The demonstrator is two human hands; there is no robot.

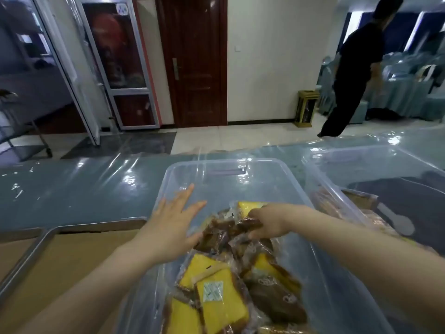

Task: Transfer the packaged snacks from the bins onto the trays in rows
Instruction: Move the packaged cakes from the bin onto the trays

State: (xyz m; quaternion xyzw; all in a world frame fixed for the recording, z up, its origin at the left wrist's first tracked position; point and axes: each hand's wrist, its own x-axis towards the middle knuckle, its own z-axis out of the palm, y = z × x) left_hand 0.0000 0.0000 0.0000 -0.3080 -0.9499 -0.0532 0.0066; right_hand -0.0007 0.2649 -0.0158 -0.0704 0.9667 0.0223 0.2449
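A clear plastic bin [216,169] stands in front of me, its near half filled with several wrapped cake slices [221,302], yellow with brown crusts. My right hand [269,222] reaches into the bin and grips wrapped slices [245,207] at the far end of the pile. My left hand [172,227] hovers over the bin's left rim with flat, spread fingers, holding nothing. A brown tray [72,256] with a metal rim lies to the left of the bin.
A second clear bin [385,160] with wrapped snacks stands to the right. The table [84,189] is covered with glossy plastic sheeting. A person in dark clothes [354,68] walks across the tiled floor beyond, near a gold waste bin [305,108].
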